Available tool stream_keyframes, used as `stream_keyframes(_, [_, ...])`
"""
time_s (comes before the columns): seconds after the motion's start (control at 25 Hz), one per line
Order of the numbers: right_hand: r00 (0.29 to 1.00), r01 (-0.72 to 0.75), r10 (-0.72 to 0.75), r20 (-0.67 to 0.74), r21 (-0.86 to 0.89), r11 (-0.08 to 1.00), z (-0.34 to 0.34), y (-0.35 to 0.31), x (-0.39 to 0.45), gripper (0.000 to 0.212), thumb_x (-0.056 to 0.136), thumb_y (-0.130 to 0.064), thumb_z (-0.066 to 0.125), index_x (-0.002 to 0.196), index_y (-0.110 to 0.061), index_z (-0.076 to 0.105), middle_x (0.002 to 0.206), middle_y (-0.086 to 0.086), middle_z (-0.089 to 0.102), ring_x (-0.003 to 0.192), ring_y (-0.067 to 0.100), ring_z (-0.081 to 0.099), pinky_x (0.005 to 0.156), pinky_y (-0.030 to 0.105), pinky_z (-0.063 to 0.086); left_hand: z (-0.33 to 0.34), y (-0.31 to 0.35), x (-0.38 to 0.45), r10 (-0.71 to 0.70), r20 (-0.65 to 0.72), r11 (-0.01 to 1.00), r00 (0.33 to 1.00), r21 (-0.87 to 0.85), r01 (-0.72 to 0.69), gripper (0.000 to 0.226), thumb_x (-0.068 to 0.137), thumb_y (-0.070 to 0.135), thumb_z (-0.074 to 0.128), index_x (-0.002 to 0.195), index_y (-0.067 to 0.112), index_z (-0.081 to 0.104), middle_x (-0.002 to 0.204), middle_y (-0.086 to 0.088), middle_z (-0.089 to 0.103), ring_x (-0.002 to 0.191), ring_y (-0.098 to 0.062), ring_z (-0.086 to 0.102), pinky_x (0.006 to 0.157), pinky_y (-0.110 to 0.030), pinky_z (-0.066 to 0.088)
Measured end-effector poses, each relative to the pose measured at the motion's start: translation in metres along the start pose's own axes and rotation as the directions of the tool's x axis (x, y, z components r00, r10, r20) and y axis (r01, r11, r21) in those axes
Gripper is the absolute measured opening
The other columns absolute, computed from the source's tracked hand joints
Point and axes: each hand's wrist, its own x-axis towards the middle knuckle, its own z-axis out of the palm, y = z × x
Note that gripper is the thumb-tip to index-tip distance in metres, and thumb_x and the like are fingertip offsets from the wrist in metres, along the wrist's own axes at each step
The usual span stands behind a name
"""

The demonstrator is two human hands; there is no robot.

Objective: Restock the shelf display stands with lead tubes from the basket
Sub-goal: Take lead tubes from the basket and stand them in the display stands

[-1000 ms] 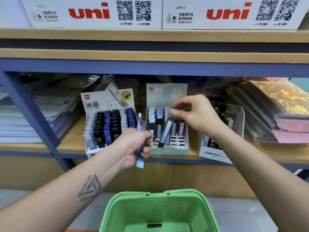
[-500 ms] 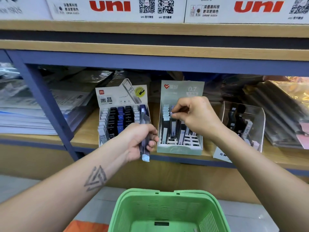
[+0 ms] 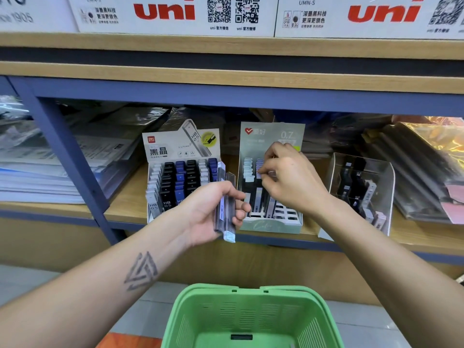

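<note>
My left hand point(image 3: 211, 212) grips a few slim, clear plastic lead tubes point(image 3: 226, 204), upright, just left of the middle stand point(image 3: 271, 222); I can make out two for sure, one with a pale cap at its lower end. My right hand point(image 3: 291, 177) reaches into the middle stand, fingertips point(image 3: 263, 172) curled and pinching at the pale lilac cap of a tube point(image 3: 259, 163) in its upper rows; whether that tube is seated in its slot I cannot tell.

The middle stand is grey-green card with a white slotted grid, several front slots bare. Its backboard carries a red heart mark and "0.7". Pale blue and lilac caps line its back rows.

Left of it sits a white card stand point(image 3: 180, 177), printed "deli", "黑晶" and "HB 0.5", packed with tubes in six columns of clear, black and blue caps; the front ones read "HB 0.5". Right of the middle stand is a clear acrylic stand point(image 3: 361, 194) with dark tubes, loosely filled.

All three rest on a wood-faced shelf point(image 3: 125, 204) with blue steel framing. Above, two white cartons point(image 3: 175, 13) read "uni" in red, with QR codes and "UMN-S". Below the middle stand, the green perforated plastic basket point(image 3: 251, 315) sits by my forearms. Plastic-wrapped stacks lie far left and right.
</note>
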Motion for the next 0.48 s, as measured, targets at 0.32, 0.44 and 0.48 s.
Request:
stream_keyframes(0.32, [0.991,0.132,-0.134,0.022,0.055,0.990,-0.009,-0.004,-0.004,0.028,0.082,-0.003,0.064,0.104,-0.017,0.075,0.104,-0.001,0.056,0.099,0.023,0.052,0.081,0.042,0.046,0.011,0.001,-0.007,0.023,0.122,0.989,0.992,-0.151,-0.004,0.028,0.102,0.006,0.042,0.122,-0.008,0.056,0.110,-0.029,0.071,0.096,-0.037,0.073,0.085,-0.044,0.060])
stream_keyframes(0.44, [0.931,0.335,-0.360,0.056,0.254,0.907,-0.020,-0.011,-0.016,0.040,0.074,0.006,0.068,0.107,-0.017,0.068,0.108,-0.004,0.055,0.097,0.018,0.050,0.079,0.039,0.047,0.010,0.002,-0.002,0.080,0.038,0.992,0.996,-0.103,-0.076,0.025,0.102,0.007,0.045,0.115,-0.008,0.060,0.100,-0.025,0.073,0.094,-0.035,0.073,0.082,-0.046,0.062])
stream_keyframes(0.48, [0.905,0.378,-0.416,0.093,0.274,0.884,-0.022,-0.014,-0.020,0.040,0.075,0.001,0.074,0.109,-0.018,0.067,0.110,-0.004,0.054,0.097,0.016,0.049,0.079,0.037,0.046,0.009,0.003,-0.001,0.106,0.014,0.990,0.994,-0.095,-0.104,0.026,0.101,0.005,0.047,0.117,-0.010,0.061,0.097,-0.024,0.073,0.091,-0.035,0.073,0.080,-0.047,0.062])
